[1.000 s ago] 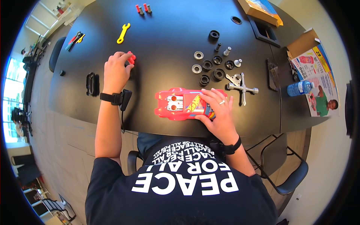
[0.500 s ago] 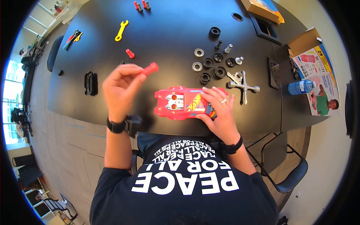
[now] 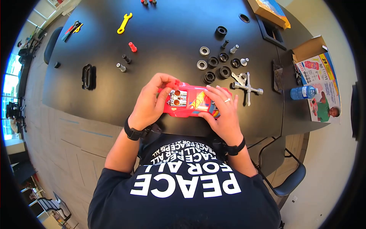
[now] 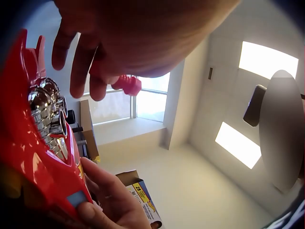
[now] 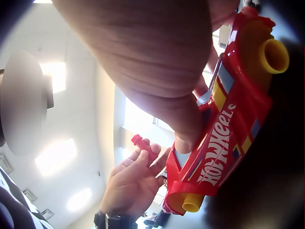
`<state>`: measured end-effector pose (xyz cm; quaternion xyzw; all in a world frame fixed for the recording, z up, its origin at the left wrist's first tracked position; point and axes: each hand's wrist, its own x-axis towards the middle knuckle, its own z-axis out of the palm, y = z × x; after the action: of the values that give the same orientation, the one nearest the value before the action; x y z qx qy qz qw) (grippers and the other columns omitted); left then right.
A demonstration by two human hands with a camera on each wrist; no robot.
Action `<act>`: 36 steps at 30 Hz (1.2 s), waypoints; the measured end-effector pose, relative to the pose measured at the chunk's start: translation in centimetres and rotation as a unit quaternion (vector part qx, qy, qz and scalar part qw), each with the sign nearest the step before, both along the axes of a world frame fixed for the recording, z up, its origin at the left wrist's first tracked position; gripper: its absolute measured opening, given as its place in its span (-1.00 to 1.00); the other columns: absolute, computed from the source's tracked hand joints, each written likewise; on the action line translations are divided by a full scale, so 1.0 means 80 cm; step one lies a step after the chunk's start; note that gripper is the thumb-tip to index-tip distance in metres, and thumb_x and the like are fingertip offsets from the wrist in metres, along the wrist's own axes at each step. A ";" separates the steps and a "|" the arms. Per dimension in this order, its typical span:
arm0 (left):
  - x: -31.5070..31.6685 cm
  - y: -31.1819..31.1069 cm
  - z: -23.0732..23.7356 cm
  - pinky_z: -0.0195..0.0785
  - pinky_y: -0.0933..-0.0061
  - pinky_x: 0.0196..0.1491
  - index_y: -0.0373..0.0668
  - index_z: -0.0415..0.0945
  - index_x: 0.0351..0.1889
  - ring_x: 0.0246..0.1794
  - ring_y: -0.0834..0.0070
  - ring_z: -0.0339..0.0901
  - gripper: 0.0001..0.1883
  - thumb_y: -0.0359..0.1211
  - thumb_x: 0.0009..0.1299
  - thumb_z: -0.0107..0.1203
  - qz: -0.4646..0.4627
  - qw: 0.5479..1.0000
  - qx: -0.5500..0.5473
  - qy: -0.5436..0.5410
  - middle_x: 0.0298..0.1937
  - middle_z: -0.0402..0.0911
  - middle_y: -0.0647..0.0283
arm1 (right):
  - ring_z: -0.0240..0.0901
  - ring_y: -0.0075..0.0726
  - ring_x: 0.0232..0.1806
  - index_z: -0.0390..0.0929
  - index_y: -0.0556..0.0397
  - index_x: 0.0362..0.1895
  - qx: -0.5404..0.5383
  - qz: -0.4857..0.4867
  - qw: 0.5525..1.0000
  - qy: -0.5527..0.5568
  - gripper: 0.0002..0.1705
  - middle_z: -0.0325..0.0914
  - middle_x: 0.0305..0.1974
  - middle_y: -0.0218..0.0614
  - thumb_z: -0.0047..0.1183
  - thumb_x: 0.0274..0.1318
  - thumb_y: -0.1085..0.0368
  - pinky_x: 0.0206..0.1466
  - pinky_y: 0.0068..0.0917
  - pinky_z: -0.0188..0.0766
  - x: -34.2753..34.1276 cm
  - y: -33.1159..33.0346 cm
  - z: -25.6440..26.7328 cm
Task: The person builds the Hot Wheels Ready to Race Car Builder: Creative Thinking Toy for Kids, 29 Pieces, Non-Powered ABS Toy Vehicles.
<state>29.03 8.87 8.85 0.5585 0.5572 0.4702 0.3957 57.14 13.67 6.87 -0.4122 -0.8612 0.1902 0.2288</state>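
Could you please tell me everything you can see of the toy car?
The toy car is glossy red, apparently plastic, with a chrome-look engine on top, Hot Wheels lettering and blue and yellow markings. Its near side shows two yellow tubes without wheels. It sits engine-up on the black table, near the edge, the right hand gripping one end; whether the left hand touches it is unclear.

Window [image 3: 11, 74]: glaring blue-white at the left edge;
Worktop [image 3: 171, 45]: bluish sheen;
Ceiling panels [image 4: 238, 145]: blown out white in both wrist views;
Red car [image 4: 33, 160]: glossy highlights;
Head view: bright, bowed like a fisheye, corners black
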 end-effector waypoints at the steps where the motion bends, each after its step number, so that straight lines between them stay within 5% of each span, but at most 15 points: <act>1: 0.001 0.001 -0.003 0.45 0.25 0.53 -0.29 0.54 0.23 0.33 0.32 0.71 -0.79 -0.65 0.73 0.04 -0.008 0.999 0.019 -0.041 0.16 0.76 0.18 | 0.39 0.09 0.67 0.61 -0.19 0.53 0.002 0.001 1.000 0.008 -0.18 0.56 0.60 -0.42 0.58 0.24 -0.04 0.61 0.85 -0.03 0.000 0.000 -0.002; 3: 0.002 0.002 -0.008 0.43 0.17 0.58 -0.27 0.51 0.21 0.41 0.30 0.70 -0.81 -0.64 0.73 0.09 -0.018 0.996 0.037 -0.082 0.16 0.82 0.16 | 0.38 0.09 0.67 0.61 -0.19 0.54 0.003 0.001 1.000 0.016 -0.17 0.56 0.61 -0.43 0.58 0.23 -0.04 0.61 0.83 -0.02 0.001 0.000 -0.003; 9: -0.003 0.012 -0.024 0.38 0.10 0.65 -0.27 0.54 0.06 0.56 0.20 0.64 -0.83 -0.60 0.61 0.29 -0.054 0.995 0.048 0.064 0.28 0.86 0.01 | 0.38 0.10 0.67 0.61 -0.19 0.54 -0.006 0.008 1.000 0.024 -0.17 0.56 0.61 -0.43 0.58 0.23 -0.06 0.61 0.81 -0.01 0.001 0.003 -0.005; 15: -0.004 0.007 -0.014 0.39 0.13 0.65 -0.28 0.64 0.31 0.57 0.21 0.62 -0.61 -0.62 0.54 0.33 -0.064 0.996 0.007 0.057 0.41 0.79 0.04 | 0.38 0.11 0.66 0.63 -0.18 0.52 -0.007 0.010 0.999 0.033 -0.18 0.56 0.61 -0.43 0.58 0.22 -0.06 0.61 0.79 0.00 0.003 0.004 -0.005; 17: -0.008 0.006 -0.014 0.39 0.13 0.65 -0.24 0.64 0.41 0.62 0.22 0.57 -0.52 -0.58 0.53 0.37 -0.080 0.996 0.007 -0.033 0.56 0.67 0.01 | 0.38 0.10 0.66 0.63 -0.18 0.51 -0.007 0.013 0.999 0.036 -0.18 0.57 0.60 -0.43 0.58 0.22 -0.07 0.61 0.77 0.01 0.003 0.005 -0.004; 24: -0.024 0.006 -0.031 0.35 0.17 0.69 -0.24 0.61 0.44 0.67 0.17 0.51 -0.28 -0.46 0.30 0.66 -0.139 0.986 0.058 0.067 0.68 0.52 -0.05 | 0.39 0.08 0.65 0.64 -0.17 0.50 -0.003 0.015 0.999 0.041 -0.17 0.58 0.59 -0.43 0.59 0.19 -0.07 0.62 0.73 0.01 0.004 0.005 -0.007; 26: -0.019 0.005 -0.042 0.41 0.11 0.66 -0.26 0.65 0.26 0.65 0.08 0.52 -0.29 -0.43 0.15 0.78 -0.076 0.996 0.032 -0.035 0.71 0.45 -0.10 | 0.39 0.09 0.64 0.64 -0.17 0.49 -0.002 0.014 0.999 0.038 -0.17 0.58 0.59 -0.43 0.60 0.19 -0.07 0.62 0.71 0.02 0.004 0.006 -0.008; 29: -0.021 0.006 -0.040 0.51 0.07 0.58 -0.26 0.64 0.04 0.62 0.01 0.57 -0.38 -0.42 0.10 0.82 -0.104 0.991 0.086 0.020 0.68 0.44 -0.13 | 0.39 0.09 0.64 0.64 -0.17 0.50 -0.002 0.016 0.999 0.040 -0.17 0.59 0.59 -0.43 0.60 0.19 -0.07 0.63 0.69 0.02 0.005 0.006 -0.008; 36: -0.029 0.001 -0.064 0.61 0.14 0.49 -0.25 0.64 0.00 0.56 -0.03 0.63 -0.38 -0.37 0.08 0.85 -0.063 0.984 0.154 0.060 0.55 0.54 -0.09 | 0.39 0.11 0.65 0.64 -0.19 0.51 0.004 0.014 0.999 0.042 -0.17 0.59 0.59 -0.43 0.59 0.20 -0.08 0.64 0.67 0.01 0.006 0.007 -0.009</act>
<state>26.68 8.98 3.73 0.6738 0.4649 0.4899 0.2999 57.64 14.21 6.12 -0.3906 -0.8573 0.2069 0.2640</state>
